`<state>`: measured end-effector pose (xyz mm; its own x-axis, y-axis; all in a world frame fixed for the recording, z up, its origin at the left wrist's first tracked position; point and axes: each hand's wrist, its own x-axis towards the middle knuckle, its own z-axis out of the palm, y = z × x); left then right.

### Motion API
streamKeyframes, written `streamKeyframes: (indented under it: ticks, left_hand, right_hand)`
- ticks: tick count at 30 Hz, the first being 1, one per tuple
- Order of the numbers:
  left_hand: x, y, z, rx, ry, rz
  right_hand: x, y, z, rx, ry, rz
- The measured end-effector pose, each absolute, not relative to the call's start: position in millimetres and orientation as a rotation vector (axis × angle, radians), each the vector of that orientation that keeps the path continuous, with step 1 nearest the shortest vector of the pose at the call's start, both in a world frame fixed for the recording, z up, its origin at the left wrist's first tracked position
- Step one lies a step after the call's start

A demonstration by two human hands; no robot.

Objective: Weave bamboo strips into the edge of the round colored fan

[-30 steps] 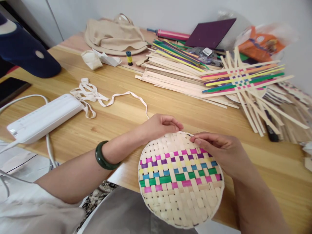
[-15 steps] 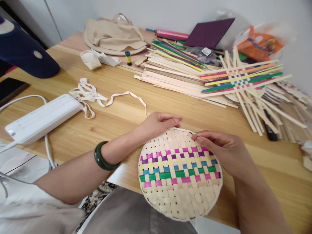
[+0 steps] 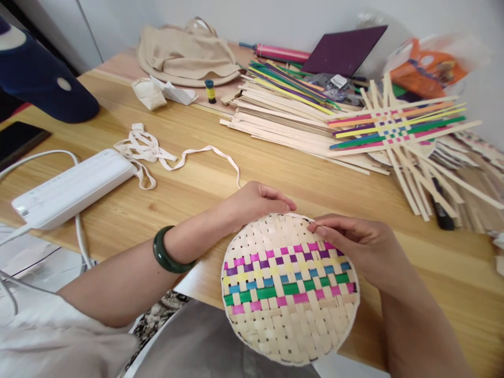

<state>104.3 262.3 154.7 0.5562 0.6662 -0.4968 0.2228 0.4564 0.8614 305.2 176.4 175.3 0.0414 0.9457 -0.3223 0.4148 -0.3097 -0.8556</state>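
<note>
A round flat woven bamboo disc (image 3: 291, 328), banded in pink, purple, yellow, blue and green, is held tilted at the table's front edge. At its upper right rim, my right hand (image 3: 354, 239) pinches the edge between thumb and fingers. My left hand (image 3: 258, 202) is closed at the top rim, its fingers bent over the pale binding tape (image 3: 236, 170); its fingertips are partly hidden. The tape runs from a loose heap on the table, passes behind my left hand and shows along the rim between both hands. White edging follows the disc's outline.
A white power strip (image 3: 74, 189) with cables lies left, near a dark phone (image 3: 21, 140). Behind are a beige cloth bag (image 3: 185, 55), a thread spool (image 3: 210, 92) and bamboo strips (image 3: 275, 128). At right lie a part-woven strip piece (image 3: 389, 126) and a black marker (image 3: 443, 210).
The disc has turned slightly counterclockwise and sunk a little. My left fingers have come down closer to its top rim. My right hand keeps its pinch, and the view has shifted slightly.
</note>
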Motion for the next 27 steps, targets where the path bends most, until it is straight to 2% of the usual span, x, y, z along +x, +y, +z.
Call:
streamKeyframes:
  ticks: [6,17,27]
  left_hand:
    - [102.5,264.7,156.4,0.987,0.954,0.252]
    - [98.7,266.2,158.8,1.205,0.858,0.229]
    - [106.6,261.1,156.4,1.248,0.941,0.331]
  right_hand:
    - [301.2,175.6,176.2,-1.756,-1.412,1.196]
    - [302.2,175.2,174.8,-1.785,-1.397,1.181]
    - [298.8,177.9,173.4,-1.788,-1.408,1.107]
